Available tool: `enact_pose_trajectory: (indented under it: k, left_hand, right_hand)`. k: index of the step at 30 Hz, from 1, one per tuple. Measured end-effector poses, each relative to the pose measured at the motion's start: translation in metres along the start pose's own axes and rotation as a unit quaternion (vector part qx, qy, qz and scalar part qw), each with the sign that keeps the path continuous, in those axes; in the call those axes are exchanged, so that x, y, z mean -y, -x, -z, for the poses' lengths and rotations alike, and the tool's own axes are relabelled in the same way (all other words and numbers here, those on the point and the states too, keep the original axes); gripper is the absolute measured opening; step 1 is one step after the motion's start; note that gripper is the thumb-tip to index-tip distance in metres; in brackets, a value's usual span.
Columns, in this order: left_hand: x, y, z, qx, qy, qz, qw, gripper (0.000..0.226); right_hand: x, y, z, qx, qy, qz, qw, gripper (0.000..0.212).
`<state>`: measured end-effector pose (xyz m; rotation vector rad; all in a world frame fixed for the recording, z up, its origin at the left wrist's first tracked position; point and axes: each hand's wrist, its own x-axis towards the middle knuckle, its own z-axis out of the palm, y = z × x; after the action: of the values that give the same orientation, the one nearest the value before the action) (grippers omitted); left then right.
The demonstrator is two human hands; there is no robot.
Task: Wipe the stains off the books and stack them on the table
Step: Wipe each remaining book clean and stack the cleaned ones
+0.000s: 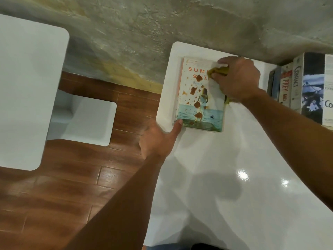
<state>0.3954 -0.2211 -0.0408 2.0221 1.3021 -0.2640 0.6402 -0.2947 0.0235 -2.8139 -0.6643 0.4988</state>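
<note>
Brown stains still spot the pale paperback book (200,98) lying flat on our white counter (234,159), right hand (237,78) gripping a yellow cloth (219,71) on its cover, left hand (158,138) open, steadying its corner, so wiping has barely begun and stacking remains.

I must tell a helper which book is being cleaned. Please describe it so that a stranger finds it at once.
On the white table, look at the far left corner. There a book lies flat, cover up, under the right hand with its yellow cloth. Unlike the books standing at the right, it has brown stains.
</note>
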Motion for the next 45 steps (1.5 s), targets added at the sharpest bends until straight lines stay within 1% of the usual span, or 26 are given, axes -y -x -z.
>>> enact_pose_trajectory:
  k: [2, 4, 6, 8, 9, 11, 13, 14, 17, 18, 22, 23, 26, 27, 29, 31, 32, 35, 36, 38, 39, 40, 43, 45]
  left_hand:
    - [0.0, 0.001, 0.0, 0.001, 0.002, -0.003, 1.0, 0.081]
    - [-0.001, 0.001, -0.001, 0.007, 0.004, -0.006, 1.0, 0.08]
    - [-0.002, 0.0, 0.0, 0.013, 0.006, -0.007, 1.0, 0.081]
    - [0.0, -0.001, 0.0, 0.01, 0.008, -0.004, 1.0, 0.08]
    - [0.001, 0.0, 0.0, 0.008, 0.006, -0.004, 1.0, 0.078]
    - [0.003, -0.001, -0.001, 0.005, 0.003, -0.002, 1.0, 0.078]
    - [0.002, 0.0, -0.003, 0.007, 0.004, 0.001, 1.0, 0.084]
    - [0.001, -0.001, -0.003, 0.008, 0.006, 0.001, 1.0, 0.086]
    - [0.0, -0.002, -0.001, 0.01, 0.014, 0.005, 1.0, 0.086]
    - [0.002, -0.002, -0.001, 0.009, 0.015, 0.007, 1.0, 0.086]
    - [0.002, -0.001, -0.001, 0.009, 0.02, 0.01, 1.0, 0.093]
    - [0.001, -0.001, -0.001, 0.009, 0.021, 0.009, 1.0, 0.094]
    - [-0.001, -0.001, 0.002, 0.006, 0.024, 0.005, 1.0, 0.088]
    - [0.0, 0.0, 0.002, 0.004, 0.026, 0.005, 1.0, 0.085]
    - [0.0, 0.001, 0.002, 0.0, 0.029, 0.001, 1.0, 0.079]
    - [-0.001, 0.001, 0.001, -0.001, 0.035, -0.003, 0.999, 0.081]
    - [-0.002, 0.001, 0.002, -0.001, 0.039, -0.001, 0.999, 0.082]
    - [-0.002, 0.0, 0.003, -0.001, 0.042, 0.007, 0.999, 0.084]
    - [-0.001, 0.0, 0.004, 0.002, 0.042, 0.007, 0.999, 0.081]
    - [-0.002, 0.001, 0.006, 0.009, 0.045, 0.003, 0.999, 0.068]
    - [-0.002, 0.001, 0.006, 0.009, 0.047, 0.0, 0.999, 0.066]
    - [-0.002, 0.0, 0.006, 0.007, 0.046, 0.0, 0.999, 0.068]
    - [0.0, -0.001, 0.005, -0.007, 0.033, 0.01, 0.999, 0.08]
    - [0.002, -0.001, 0.004, -0.009, 0.028, 0.016, 0.999, 0.081]
  right_hand:
    - [0.001, 0.007, -0.005, 0.002, 0.044, 0.042, 0.998, 0.04]
    - [-0.003, 0.016, -0.009, 0.016, 0.052, 0.079, 0.995, 0.039]
    - [-0.007, 0.008, -0.006, 0.014, 0.038, 0.064, 0.997, 0.039]
    - [-0.002, -0.003, -0.005, -0.007, 0.019, 0.035, 0.999, 0.038]
    - [0.0, -0.003, -0.007, -0.015, 0.028, 0.037, 0.999, 0.036]
    - [0.005, 0.01, -0.016, -0.019, 0.062, 0.073, 0.995, 0.034]
    - [0.004, 0.024, -0.023, -0.004, 0.077, 0.107, 0.991, 0.033]
    - [0.002, 0.024, -0.022, -0.004, 0.077, 0.105, 0.992, 0.034]
    - [0.006, 0.002, -0.018, -0.036, 0.054, 0.044, 0.997, 0.035]
    - [0.009, 0.001, -0.02, -0.036, 0.053, 0.037, 0.997, 0.034]
    - [0.012, 0.026, -0.028, -0.018, 0.081, 0.103, 0.991, 0.032]
    - [0.011, 0.024, -0.025, -0.023, 0.086, 0.101, 0.991, 0.033]
    - [0.015, 0.0, -0.018, -0.049, 0.06, 0.032, 0.996, 0.033]
    - [0.017, 0.0, -0.02, -0.047, 0.061, 0.031, 0.997, 0.033]
    - [0.02, 0.013, -0.025, -0.028, 0.079, 0.081, 0.993, 0.032]
    - [0.015, 0.02, -0.026, -0.01, 0.094, 0.125, 0.988, 0.034]
    - [0.014, 0.015, -0.022, -0.012, 0.101, 0.12, 0.988, 0.034]
    - [0.018, -0.005, -0.017, -0.032, 0.084, 0.066, 0.994, 0.037]
    - [0.02, -0.004, -0.019, -0.031, 0.087, 0.076, 0.993, 0.037]
    - [0.022, 0.004, -0.024, -0.014, 0.111, 0.124, 0.986, 0.036]
    - [0.021, 0.005, -0.024, -0.005, 0.12, 0.141, 0.983, 0.035]
    - [0.02, 0.003, -0.022, -0.002, 0.128, 0.142, 0.982, 0.035]
    - [0.026, -0.01, -0.017, -0.014, 0.127, 0.107, 0.986, 0.035]
    - [0.029, -0.004, -0.019, 0.014, 0.142, 0.132, 0.981, 0.034]
